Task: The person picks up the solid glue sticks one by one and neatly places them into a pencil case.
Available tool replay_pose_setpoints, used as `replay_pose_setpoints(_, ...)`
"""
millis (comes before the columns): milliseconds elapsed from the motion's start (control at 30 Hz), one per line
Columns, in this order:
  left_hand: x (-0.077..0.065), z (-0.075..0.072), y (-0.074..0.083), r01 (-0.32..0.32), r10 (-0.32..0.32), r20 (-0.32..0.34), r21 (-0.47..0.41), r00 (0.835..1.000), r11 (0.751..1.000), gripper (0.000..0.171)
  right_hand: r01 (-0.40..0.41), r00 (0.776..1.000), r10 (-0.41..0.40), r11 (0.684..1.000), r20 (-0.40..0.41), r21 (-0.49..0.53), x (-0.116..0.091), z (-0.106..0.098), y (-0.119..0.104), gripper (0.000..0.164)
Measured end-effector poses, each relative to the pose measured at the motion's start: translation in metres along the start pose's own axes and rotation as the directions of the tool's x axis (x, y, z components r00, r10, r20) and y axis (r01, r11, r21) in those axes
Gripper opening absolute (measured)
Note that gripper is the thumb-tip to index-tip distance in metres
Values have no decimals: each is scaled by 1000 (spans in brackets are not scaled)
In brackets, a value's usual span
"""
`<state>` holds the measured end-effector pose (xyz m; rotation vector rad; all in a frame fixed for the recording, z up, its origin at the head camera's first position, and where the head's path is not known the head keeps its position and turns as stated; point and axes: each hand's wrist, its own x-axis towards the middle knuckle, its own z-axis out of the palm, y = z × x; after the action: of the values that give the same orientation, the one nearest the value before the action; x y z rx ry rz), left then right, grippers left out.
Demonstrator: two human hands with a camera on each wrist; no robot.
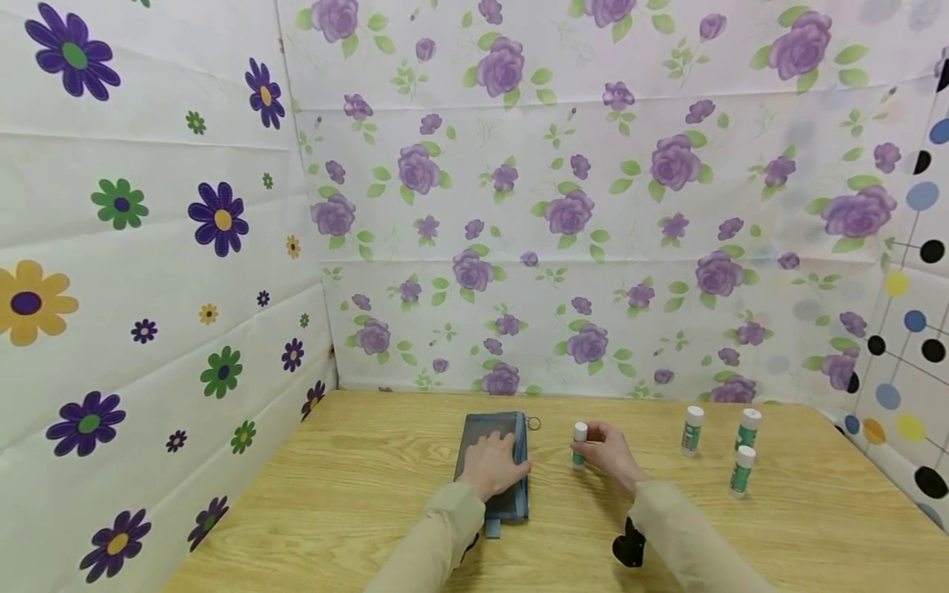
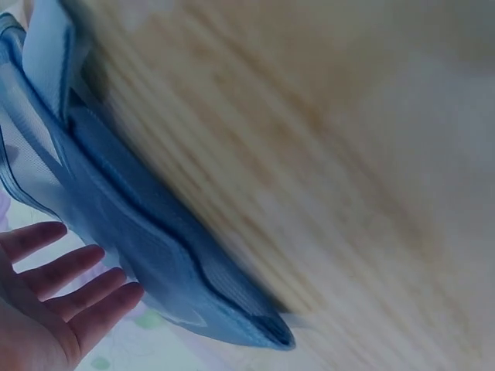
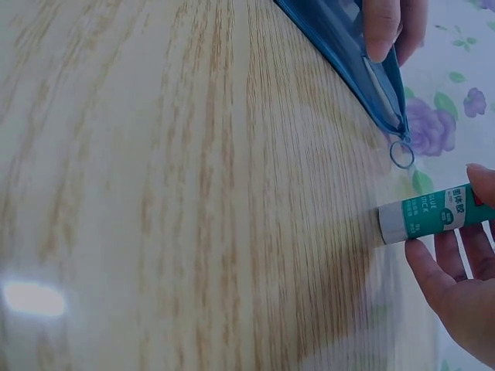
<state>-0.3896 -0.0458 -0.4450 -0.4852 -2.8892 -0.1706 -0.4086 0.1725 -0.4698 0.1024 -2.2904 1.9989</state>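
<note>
A blue mesh zip pouch (image 1: 504, 502) lies on the wooden table with its ring pull at the far end. My left hand (image 1: 493, 467) rests on it, fingers extended over the mesh; the left wrist view shows these fingers (image 2: 85, 290) straight and slightly spread beside the pouch's blue edge. To the right of the pouch, my right hand (image 1: 610, 451) pinches a green glue stick (image 1: 578, 457) upright between thumb and fingers, its white cap on top. In the right wrist view the glue stick's printed label (image 3: 437, 210) shows, with its pale base close to the tabletop.
Three more glue sticks stand upright at the right: one at the left (image 1: 692, 431), one behind (image 1: 749, 428) and one nearer (image 1: 742, 472). Flower-patterned cloth (image 1: 571, 214) hangs along the back edge of the table (image 1: 356, 478), and another sheet closes off the left side.
</note>
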Motion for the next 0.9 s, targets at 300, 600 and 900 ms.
replay_pose_setpoints(300, -1, -4, 0, 12, -13, -13, -94, 1000, 995, 39, -6, 999, 3, 998, 45, 56, 13, -5, 15, 46)
replay_pose_setpoints(600, -5, -5, -2, 7, -22, -71, -204, 997, 979, 29, -57, 998, 56, 997, 27, 47, -24, 3, -41, 35)
replay_pose_setpoints(900, -4, 2, -4, -28, -42, -177, -378, 983, 925, 20, -50, 997, 47, 997, 53, 55, -26, 1, -45, 38)
